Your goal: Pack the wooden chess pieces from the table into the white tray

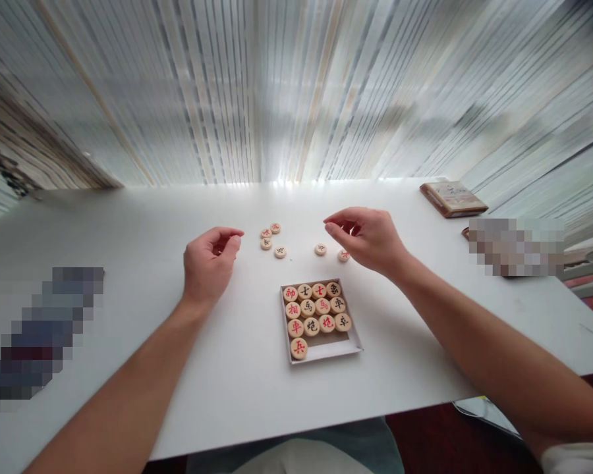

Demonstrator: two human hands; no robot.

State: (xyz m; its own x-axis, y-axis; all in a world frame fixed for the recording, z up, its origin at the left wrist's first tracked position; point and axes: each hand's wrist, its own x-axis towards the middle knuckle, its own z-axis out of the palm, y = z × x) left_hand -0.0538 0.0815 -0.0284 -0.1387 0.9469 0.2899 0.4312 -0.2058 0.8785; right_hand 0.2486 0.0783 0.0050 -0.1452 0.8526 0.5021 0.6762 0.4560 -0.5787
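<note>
My left hand (210, 266) is held just above the white table, left of the loose xiangqi pieces, its fingers curled and the thumb close to the forefinger. My right hand (368, 237) hovers over the right-hand pieces with thumb and fingertips drawn together. No piece shows between the fingertips of either hand. Partly below my right hand lies a red-marked piece (344, 255), beside a black-marked piece (321, 249). Several loose pieces (266, 243) sit nearer my left hand. In front of me, a shallow open box (358, 347) holds rows of red and black pieces, with a gap in its front row.
A brown-edged box (453, 199) rests at the table's back right, near a blurred-out item (514, 247). Another blurred-out item (44, 329) lies at the left. Striped curtains (257, 92) hang behind the white table (227, 395), whose front edge is close to my lap.
</note>
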